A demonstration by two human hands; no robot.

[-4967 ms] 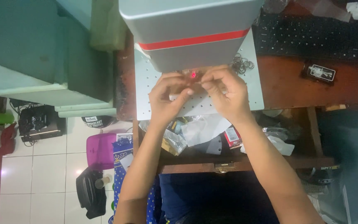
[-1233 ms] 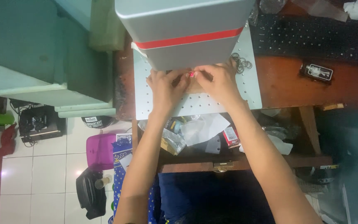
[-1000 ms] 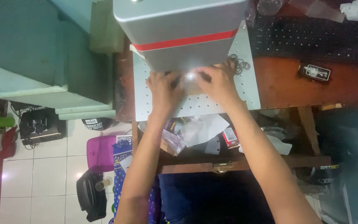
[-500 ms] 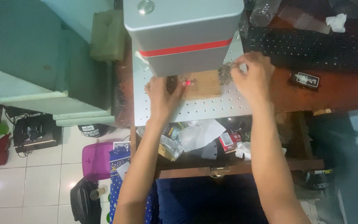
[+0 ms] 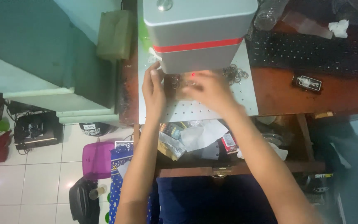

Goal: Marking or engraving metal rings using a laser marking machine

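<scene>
A grey machine head (image 5: 199, 33) with a red stripe hangs over a white perforated plate (image 5: 245, 99). My left hand (image 5: 154, 89) lies on the plate's left part, fingers stretched toward the machine's base, with nothing visible in it. My right hand (image 5: 210, 89) is blurred over the middle of the plate, just under a red light dot (image 5: 193, 74). Whatever lies under the right palm is hidden. A heap of small metal rings (image 5: 235, 74) sits to its right, and a few more rings (image 5: 175, 81) lie between my hands.
A black keyboard (image 5: 311, 52) and a small black device (image 5: 307, 82) lie on the brown desk (image 5: 286, 97) to the right. A shelf under the desk holds packets and papers (image 5: 195, 139). A purple bin (image 5: 97, 159) and black bags stand on the tiled floor.
My right hand has swung back from the ring heap at the plate's right edge to the middle, covering the wooden piece. My left hand shifted up toward the machine's base.
</scene>
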